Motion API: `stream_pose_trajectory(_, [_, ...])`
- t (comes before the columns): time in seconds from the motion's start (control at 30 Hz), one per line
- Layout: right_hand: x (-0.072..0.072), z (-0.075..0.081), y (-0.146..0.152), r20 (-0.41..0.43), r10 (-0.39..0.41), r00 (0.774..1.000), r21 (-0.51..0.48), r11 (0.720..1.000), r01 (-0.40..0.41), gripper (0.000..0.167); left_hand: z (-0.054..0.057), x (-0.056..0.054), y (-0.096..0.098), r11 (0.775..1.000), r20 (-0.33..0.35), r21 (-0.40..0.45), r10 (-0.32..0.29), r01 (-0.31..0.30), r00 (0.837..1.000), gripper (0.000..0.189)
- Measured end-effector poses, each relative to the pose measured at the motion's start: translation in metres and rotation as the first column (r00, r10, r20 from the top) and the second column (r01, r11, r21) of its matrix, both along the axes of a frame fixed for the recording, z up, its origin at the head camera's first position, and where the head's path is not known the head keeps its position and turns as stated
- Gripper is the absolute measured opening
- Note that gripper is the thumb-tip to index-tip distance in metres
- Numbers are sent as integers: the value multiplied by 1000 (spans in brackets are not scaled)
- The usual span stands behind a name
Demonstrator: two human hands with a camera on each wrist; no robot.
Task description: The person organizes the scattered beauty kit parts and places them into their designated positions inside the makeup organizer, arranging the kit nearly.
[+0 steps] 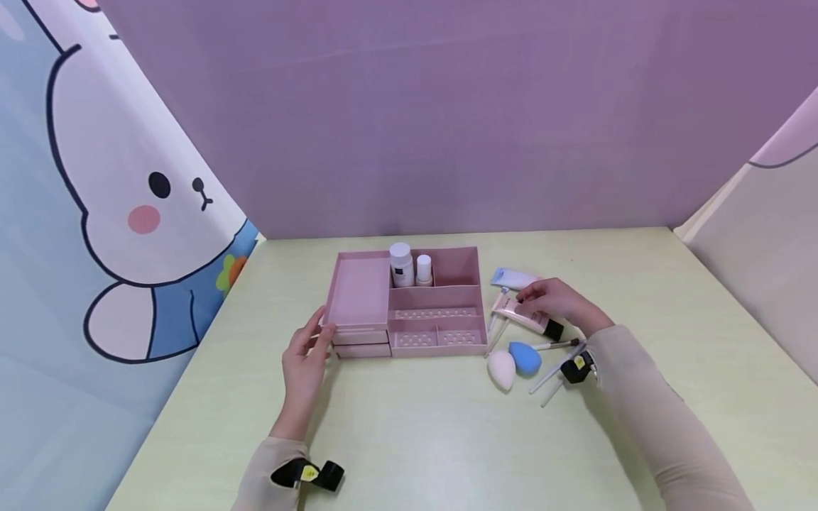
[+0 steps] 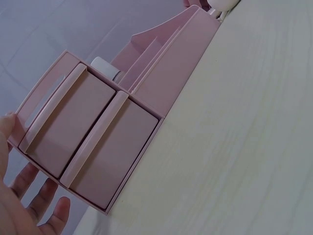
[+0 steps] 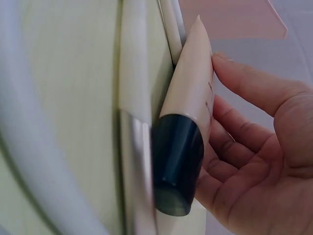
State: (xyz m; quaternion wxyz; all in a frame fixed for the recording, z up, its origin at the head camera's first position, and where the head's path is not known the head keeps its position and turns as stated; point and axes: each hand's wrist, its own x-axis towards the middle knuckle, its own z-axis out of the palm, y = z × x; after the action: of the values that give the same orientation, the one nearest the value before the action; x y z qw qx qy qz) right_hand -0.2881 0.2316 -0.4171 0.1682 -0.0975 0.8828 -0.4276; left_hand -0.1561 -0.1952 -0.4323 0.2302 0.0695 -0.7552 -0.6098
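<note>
A pink desktop organizer stands on the table, with two drawers in its left part. My left hand rests against its left side, thumb at the upper front corner and the other fingers loosely bent along the side wall. My right hand pinches a pale pink squeeze tube with a black cap, right of the organizer. Part of the fingers is hidden behind the tube. A white bottle and a smaller white-capped bottle stand in the organizer's back compartment.
A light blue tube lies behind the right hand. Nearer the front are a pale pink makeup sponge, a blue makeup sponge and several thin brushes, some under the right wrist. A purple backdrop borders the table's far edge.
</note>
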Motion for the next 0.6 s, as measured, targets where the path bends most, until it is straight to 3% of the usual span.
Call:
stream_pose_trajectory(0.4, [-1,7,-3,28,66,997,28,997,-66,40,0,1,-1,1000,15,-1,-4,4,1000,37])
stream_pose_trajectory(0.6, [-1,11,-4,0,84,996,30,996,-84,39,0,1,-1,1000,17,4,-12,12,1000,38])
